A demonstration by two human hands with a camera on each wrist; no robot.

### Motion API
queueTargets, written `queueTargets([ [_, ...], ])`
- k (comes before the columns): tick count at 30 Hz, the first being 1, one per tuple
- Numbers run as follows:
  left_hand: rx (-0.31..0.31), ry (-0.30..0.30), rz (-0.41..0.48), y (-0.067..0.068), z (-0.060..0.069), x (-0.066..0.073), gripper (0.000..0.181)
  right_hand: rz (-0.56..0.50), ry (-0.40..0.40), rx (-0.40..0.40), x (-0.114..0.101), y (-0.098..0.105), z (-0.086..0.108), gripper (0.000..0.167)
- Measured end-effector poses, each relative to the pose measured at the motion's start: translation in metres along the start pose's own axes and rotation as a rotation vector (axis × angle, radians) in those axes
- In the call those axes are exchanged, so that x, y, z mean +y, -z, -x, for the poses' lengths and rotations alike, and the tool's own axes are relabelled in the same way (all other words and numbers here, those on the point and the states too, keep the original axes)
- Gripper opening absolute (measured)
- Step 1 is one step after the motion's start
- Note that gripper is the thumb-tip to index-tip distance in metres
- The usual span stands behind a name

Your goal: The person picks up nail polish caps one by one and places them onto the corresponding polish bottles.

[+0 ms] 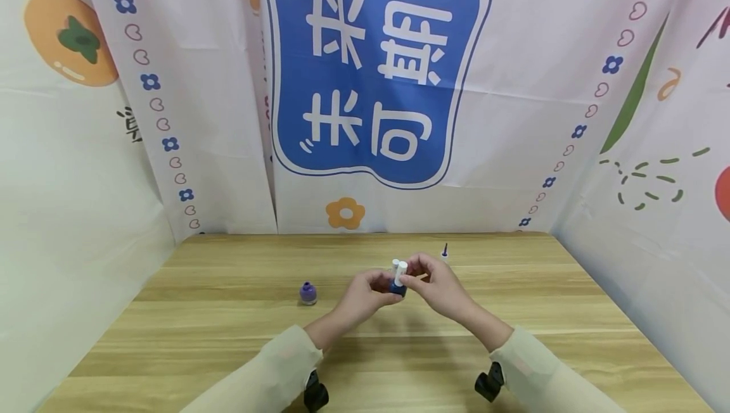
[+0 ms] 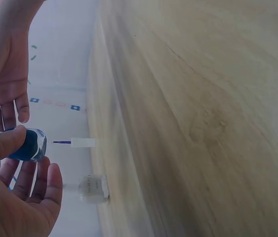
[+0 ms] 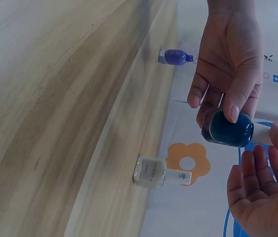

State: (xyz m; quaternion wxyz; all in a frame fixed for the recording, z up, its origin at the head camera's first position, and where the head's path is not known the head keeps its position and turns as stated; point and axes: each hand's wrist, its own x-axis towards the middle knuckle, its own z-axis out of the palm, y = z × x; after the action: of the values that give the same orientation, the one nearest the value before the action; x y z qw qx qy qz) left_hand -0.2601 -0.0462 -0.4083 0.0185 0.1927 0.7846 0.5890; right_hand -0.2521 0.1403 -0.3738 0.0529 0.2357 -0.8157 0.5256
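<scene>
Nearest the camera: two cream sleeves (image 1: 262,368), a black wrist camera (image 1: 315,393) under each cuff. Left hand (image 1: 364,295): thumb and fingers clamped on the glass body of a dark teal nail-polish bottle (image 3: 231,129). Right hand (image 1: 438,281): thumb and finger pinch that bottle's white cap (image 1: 402,268). Both hands touch it, so neither is nearer; it lies between them, right of the left palm, left of the right, raised off the table (image 1: 239,349).

Axis: body low, cap directly above, long axis near upright. Cap end points up, leaning slightly right in the head view.

Nearby: clear nail-polish bottle (image 3: 150,173), upright, capped, beyond the hands; white-capped brush (image 2: 81,142) on its cap, bristles up, beyond the right hand; purple nail-polish bottle (image 1: 308,294), uncapped, upright, left of the left hand.
</scene>
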Motion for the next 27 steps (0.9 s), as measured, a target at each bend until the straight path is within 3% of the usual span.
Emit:
queueTargets([
  [11, -0.023, -0.022, -0.058, -0.013, -0.01, -0.012, 0.017, -0.002, -0.07, -0.026, 0.022, -0.002, 0.002, 0.011],
  [27, -0.028, 0.019, -0.161, -0.018, -0.024, -0.026, 0.018, -0.013, -0.125, -0.003, 0.049, -0.004, -0.001, 0.012],
])
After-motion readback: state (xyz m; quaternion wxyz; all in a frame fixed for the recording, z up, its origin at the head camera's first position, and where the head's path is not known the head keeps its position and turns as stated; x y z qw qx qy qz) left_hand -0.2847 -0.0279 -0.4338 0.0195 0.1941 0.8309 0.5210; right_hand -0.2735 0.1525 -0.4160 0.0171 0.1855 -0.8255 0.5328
